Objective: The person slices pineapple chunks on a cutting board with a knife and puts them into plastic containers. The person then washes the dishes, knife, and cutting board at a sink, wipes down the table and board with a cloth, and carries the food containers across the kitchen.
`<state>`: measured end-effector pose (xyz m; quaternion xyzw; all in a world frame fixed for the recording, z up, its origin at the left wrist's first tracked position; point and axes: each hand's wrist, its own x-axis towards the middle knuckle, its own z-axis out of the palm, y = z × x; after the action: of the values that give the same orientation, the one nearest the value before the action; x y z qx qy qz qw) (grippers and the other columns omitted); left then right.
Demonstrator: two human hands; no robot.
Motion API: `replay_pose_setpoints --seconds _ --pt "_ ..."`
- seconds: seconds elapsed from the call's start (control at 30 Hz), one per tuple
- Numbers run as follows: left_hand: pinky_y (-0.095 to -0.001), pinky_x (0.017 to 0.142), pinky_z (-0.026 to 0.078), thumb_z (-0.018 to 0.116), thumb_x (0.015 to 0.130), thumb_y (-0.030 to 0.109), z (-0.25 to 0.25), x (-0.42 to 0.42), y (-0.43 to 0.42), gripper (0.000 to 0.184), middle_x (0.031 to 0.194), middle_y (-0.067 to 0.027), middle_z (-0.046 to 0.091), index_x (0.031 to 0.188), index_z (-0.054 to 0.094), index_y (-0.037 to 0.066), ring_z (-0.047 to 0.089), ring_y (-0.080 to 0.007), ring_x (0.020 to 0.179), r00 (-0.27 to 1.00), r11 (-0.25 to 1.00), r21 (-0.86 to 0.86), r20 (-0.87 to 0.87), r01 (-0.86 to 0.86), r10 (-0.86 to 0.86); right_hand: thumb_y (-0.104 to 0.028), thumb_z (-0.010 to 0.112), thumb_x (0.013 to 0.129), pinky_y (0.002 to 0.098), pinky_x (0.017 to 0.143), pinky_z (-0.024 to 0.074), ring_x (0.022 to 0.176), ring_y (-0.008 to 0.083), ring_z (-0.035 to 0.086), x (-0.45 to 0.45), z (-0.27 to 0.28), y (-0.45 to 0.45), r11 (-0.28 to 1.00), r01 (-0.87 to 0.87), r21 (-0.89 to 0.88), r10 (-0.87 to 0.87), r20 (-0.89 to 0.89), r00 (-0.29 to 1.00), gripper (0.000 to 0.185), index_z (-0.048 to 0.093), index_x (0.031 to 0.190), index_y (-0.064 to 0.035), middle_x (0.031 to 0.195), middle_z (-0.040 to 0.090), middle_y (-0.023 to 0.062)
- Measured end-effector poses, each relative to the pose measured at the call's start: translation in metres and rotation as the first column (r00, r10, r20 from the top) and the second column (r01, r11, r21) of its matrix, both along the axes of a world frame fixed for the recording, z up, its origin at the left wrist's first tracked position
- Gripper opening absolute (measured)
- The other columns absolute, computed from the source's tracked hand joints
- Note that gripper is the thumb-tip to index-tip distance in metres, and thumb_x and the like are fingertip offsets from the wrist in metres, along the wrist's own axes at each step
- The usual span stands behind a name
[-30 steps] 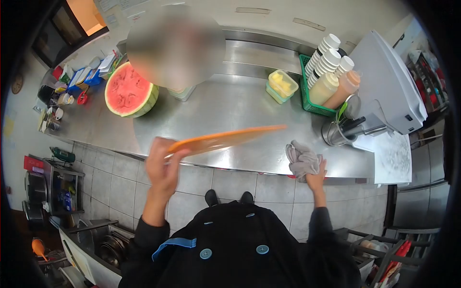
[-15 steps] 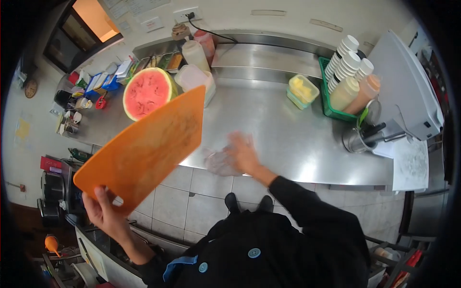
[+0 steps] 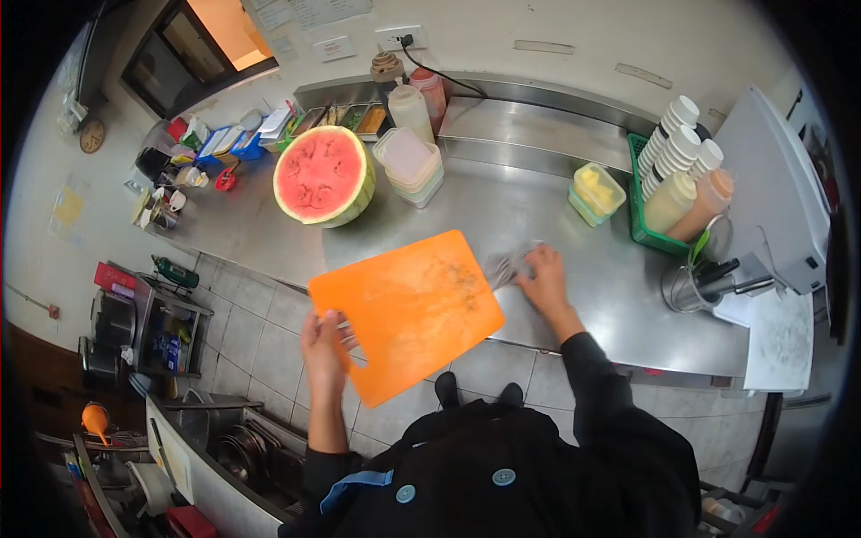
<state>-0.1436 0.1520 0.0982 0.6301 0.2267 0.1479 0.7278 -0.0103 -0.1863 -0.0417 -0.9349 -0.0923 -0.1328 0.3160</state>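
Note:
An orange cutting board [image 3: 408, 314] is held by its handle hole in my left hand [image 3: 327, 345], tilted over the counter's front edge. My right hand [image 3: 544, 282] has its fingers on a grey cloth [image 3: 507, 267] that lies on the steel counter [image 3: 511, 202], just right of the board. The board hides part of the cloth's surroundings. A halved watermelon [image 3: 321, 177], red side showing, sits on the counter beyond the board. Right of it are stacked plastic containers [image 3: 410, 166].
A container of yellow pieces [image 3: 597, 190] stands at the back right. Beside it a green basket [image 3: 659, 240] holds cups and sauce bottles. A metal pot of utensils [image 3: 686, 289] is near the right end. Squeeze bottles [image 3: 410, 112] stand at the back.
The board swung from above the counter to the left and low, then back toward the middle, now showing its broad face. My right hand moved the cloth left, then slightly back right.

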Motion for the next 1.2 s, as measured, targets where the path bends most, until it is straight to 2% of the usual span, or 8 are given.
replay_pose_setpoints --seconds 0.1,0.23,0.47,0.7,0.97,1.07,1.13,1.2 --pt "-0.0243 0.053 0.048 0.05 0.088 0.013 -0.011 0.011 -0.05 0.021 0.089 -0.0053 0.056 0.108 0.048 0.006 0.056 -0.0139 0.06 0.989 0.977 -0.155 -0.003 0.144 -0.146 -0.014 0.067 0.066 0.0385 0.092 0.0381 0.108 0.0356 0.046 -0.008 0.073 0.014 0.836 0.087 0.542 -0.026 -0.119 0.993 0.034 0.057 0.098 -0.0086 0.108 0.053 0.013" --pt "-0.0284 0.051 0.05 0.047 0.086 0.002 -0.054 0.02 -0.074 0.031 0.093 -0.0086 0.055 0.116 0.038 0.004 0.059 -0.0168 0.066 0.925 0.925 -0.107 -0.066 0.366 -0.374 -0.011 0.065 0.065 0.0407 0.091 0.0379 0.112 0.0334 0.042 -0.078 0.104 0.106 0.895 -0.441 -0.063 0.438 0.305 0.846 0.044 0.058 0.108 -0.0084 0.117 0.048 0.0109" --pt "-0.0329 0.051 0.055 0.045 0.089 0.006 -0.029 -0.006 -0.099 0.043 0.103 -0.0131 0.054 0.128 0.026 0.006 0.062 -0.0223 0.065 0.909 0.895 -0.208 -0.051 0.396 -0.414 -0.019 0.066 0.067 0.0427 0.08 0.0386 0.095 0.0284 0.047 -0.015 0.009 -0.012 0.938 0.196 -0.287 -0.172 0.107 0.979 0.034 0.062 0.1 -0.015 0.112 0.05 0.0082" --pt "-0.0322 0.06 0.055 0.04 0.092 0.013 -0.05 0.009 -0.085 0.034 0.106 -0.013 0.054 0.125 0.031 0.008 0.06 -0.0196 0.087 0.913 0.908 -0.131 -0.041 0.398 -0.406 -0.016 0.066 0.067 0.0436 0.094 0.0324 0.108 0.0319 0.042 -0.12 0.101 0.107 0.901 -0.433 0.0 0.427 0.168 0.888 0.047 0.057 0.113 -0.0156 0.115 0.049 0.0089" --pt "-0.0352 0.092 0.04 0.037 0.091 0.005 -0.042 0.021 -0.095 0.044 0.125 -0.0142 0.044 0.132 0.023 0.007 0.046 -0.0239 0.115 0.888 0.854 -0.285 -0.023 0.435 -0.46 -0.018 0.072 0.058 0.0423 0.088 0.0376 0.11 0.0314 0.041 -0.138 0.109 0.04 0.837 -0.547 -0.029 0.544 0.156 0.824 0.054 0.057 0.11 -0.0182 0.12 0.046 0.0067" --pt "-0.0416 0.101 0.027 0.038 0.093 0.013 -0.018 0.025 -0.093 0.045 0.133 -0.0171 0.037 0.135 0.023 0.008 0.04 -0.0267 0.121 0.854 0.853 0.187 0.1 0.487 -0.51 -0.014 0.073 0.055 0.0397 0.085 0.0408 0.106 0.0297 0.046 -0.124 0.129 0.031 0.834 -0.539 -0.119 0.552 0.202 0.809 0.052 0.059 0.105 -0.0169 0.115 0.05 0.0071" --pt "-0.0441 0.106 0.015 0.041 0.093 0.023 0.058 0.018 -0.098 0.041 0.131 -0.0188 0.041 0.13 0.037 0.005 0.033 -0.0297 0.127 0.888 0.348 0.926 0.032 0.146 -0.459 -0.012 0.073 0.054 0.0378 0.083 0.043 0.103 0.0285 0.05 -0.115 0.159 0.018 0.831 -0.537 -0.145 0.556 0.243 0.795 0.051 0.06 0.103 -0.0162 0.111 0.053 0.0071" --pt "-0.0444 0.106 0.013 0.041 0.093 0.027 0.079 0.024 -0.085 0.04 0.123 -0.0182 0.048 0.124 0.044 0.003 0.04 -0.0295 0.121 0.779 0.215 0.9 -0.184 0.378 -0.599 -0.007 0.074 0.052 0.0347 0.078 0.0466 0.095 0.0268 0.056 -0.105 0.195 0.004 0.815 -0.573 0.082 0.507 0.376 0.775 0.048 0.062 0.098 -0.015 0.102 0.059 0.007"
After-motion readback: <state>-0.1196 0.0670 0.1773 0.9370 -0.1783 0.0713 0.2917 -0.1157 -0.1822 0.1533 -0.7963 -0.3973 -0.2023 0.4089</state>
